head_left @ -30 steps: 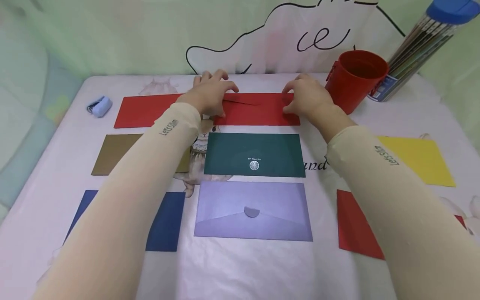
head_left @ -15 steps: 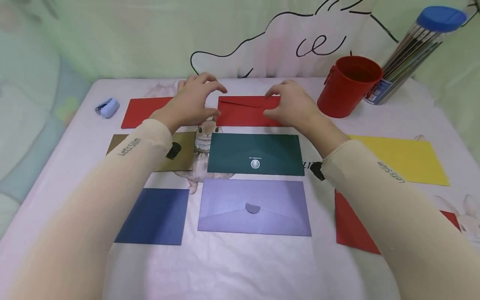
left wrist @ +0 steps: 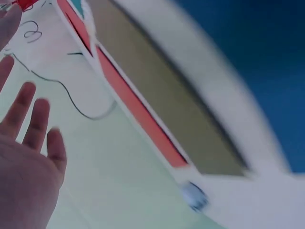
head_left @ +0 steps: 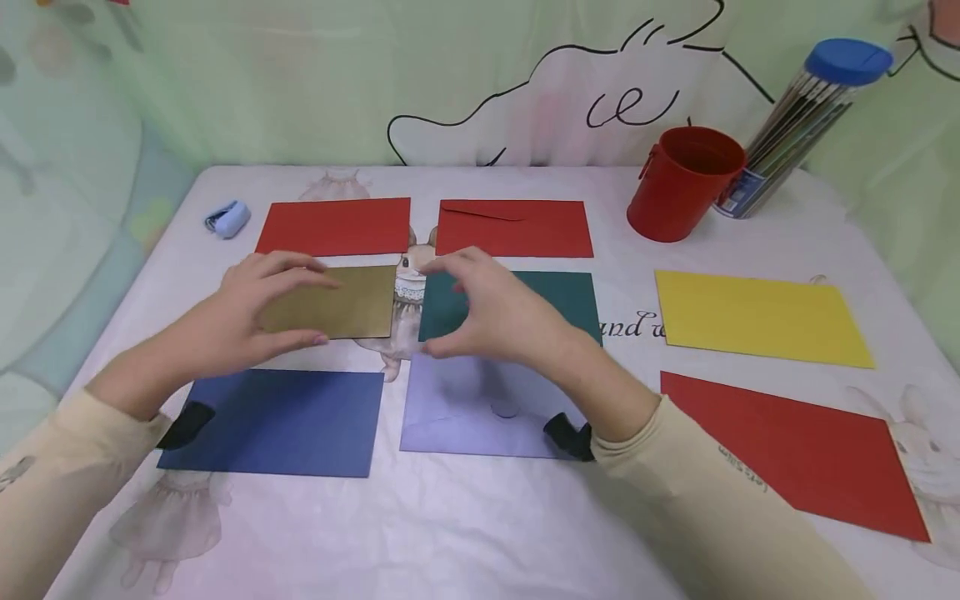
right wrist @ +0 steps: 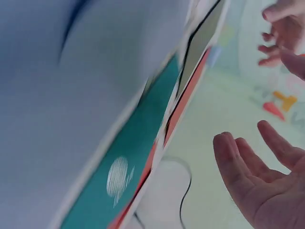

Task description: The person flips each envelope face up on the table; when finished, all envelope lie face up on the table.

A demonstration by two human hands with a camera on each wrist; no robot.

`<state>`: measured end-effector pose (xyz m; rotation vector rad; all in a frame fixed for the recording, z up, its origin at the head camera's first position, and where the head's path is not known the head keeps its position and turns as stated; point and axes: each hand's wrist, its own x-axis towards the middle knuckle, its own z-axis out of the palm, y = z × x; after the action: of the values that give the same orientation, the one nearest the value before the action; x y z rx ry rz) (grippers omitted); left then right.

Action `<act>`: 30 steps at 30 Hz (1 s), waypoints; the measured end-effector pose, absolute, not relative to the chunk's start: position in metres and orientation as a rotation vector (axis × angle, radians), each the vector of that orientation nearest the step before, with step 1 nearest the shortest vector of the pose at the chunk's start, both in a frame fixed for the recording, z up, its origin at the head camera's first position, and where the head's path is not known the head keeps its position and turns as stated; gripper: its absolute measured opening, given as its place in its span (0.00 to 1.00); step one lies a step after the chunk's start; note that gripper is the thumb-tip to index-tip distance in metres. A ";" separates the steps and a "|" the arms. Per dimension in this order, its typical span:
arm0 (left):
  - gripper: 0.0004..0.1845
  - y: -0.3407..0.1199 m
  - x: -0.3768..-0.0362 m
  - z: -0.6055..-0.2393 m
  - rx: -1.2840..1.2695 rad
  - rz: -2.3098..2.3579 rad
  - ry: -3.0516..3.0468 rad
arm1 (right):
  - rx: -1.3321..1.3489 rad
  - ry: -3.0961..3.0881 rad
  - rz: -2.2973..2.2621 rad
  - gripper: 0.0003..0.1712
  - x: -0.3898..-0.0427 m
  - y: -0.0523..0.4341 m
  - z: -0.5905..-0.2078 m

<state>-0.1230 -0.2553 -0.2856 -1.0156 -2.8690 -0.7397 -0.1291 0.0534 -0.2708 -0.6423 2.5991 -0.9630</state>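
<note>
Both my hands hover open over the middle row of envelopes on the table. My left hand point(head_left: 288, 302) spreads thumb and fingers across the left part of the gold envelope point(head_left: 352, 304); in the left wrist view its fingers point(left wrist: 28, 119) are straight and hold nothing. My right hand point(head_left: 444, 308) is above the left end of the dark green envelope point(head_left: 558, 300), hiding much of it. In the right wrist view its fingers point(right wrist: 248, 162) are relaxed and empty above the green envelope point(right wrist: 128, 176).
Two red envelopes point(head_left: 337, 227) point(head_left: 517, 227) lie behind, a blue envelope point(head_left: 292, 421) and a lavender one point(head_left: 465, 408) in front. At right are a yellow envelope point(head_left: 757, 317) and another red one point(head_left: 795, 450). A red cup point(head_left: 682, 183), pencil tube point(head_left: 802, 117) and small blue object point(head_left: 228, 218) stand at the back.
Both hands have left the back red envelope and drawn toward me, the left to the gold envelope, the right to the green one. The red envelope now lies flat, uncovered.
</note>
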 end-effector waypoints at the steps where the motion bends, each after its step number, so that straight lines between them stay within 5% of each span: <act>1: 0.33 -0.265 -0.114 -0.288 -1.019 -0.748 -2.872 | -0.653 2.573 -0.962 0.47 -0.124 0.049 -0.272; 12: 0.50 -0.347 -0.040 -0.326 -0.970 -0.777 -2.933 | -0.737 2.397 -0.914 0.52 -0.090 0.002 -0.289; 30: 0.54 -0.358 -0.029 -0.342 -0.941 -0.700 -2.977 | -1.038 2.373 -0.506 0.52 -0.074 -0.028 -0.313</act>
<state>-0.0285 -0.3583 -0.3420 -0.9410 -2.9769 -0.7000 -0.0736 -0.0282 -0.3132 -1.0379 2.3728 -0.5060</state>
